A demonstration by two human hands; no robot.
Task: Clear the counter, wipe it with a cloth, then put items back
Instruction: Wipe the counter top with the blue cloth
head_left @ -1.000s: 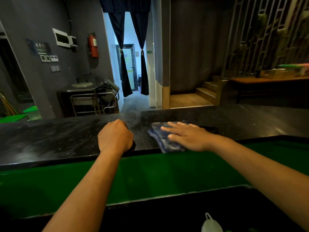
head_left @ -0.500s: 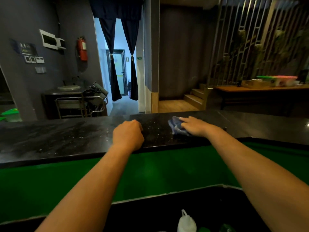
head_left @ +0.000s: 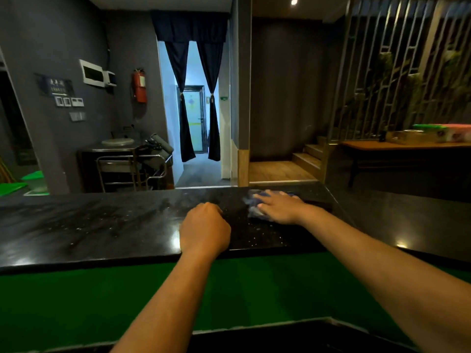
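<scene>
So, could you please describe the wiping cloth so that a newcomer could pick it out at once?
Start at the long, glossy black speckled stone counter across the middle of the view. Near its far edge, right of centre, lies a crumpled blue cloth. It is the only soft blue thing there, pressed flat under the open right hand, while the left hand is a bare fist.

Hidden, blurred and cropped areas, head view

Most of the cloth [head_left: 252, 208] is covered by the right hand [head_left: 280, 208], and its exposed edge is smeared by motion blur. The curled fingers of the left hand [head_left: 205, 231] are concealed behind its back. Both forearms are cut off by the lower edge. The items on the wooden table [head_left: 397, 146] are blurred, possibly boxes.
</scene>
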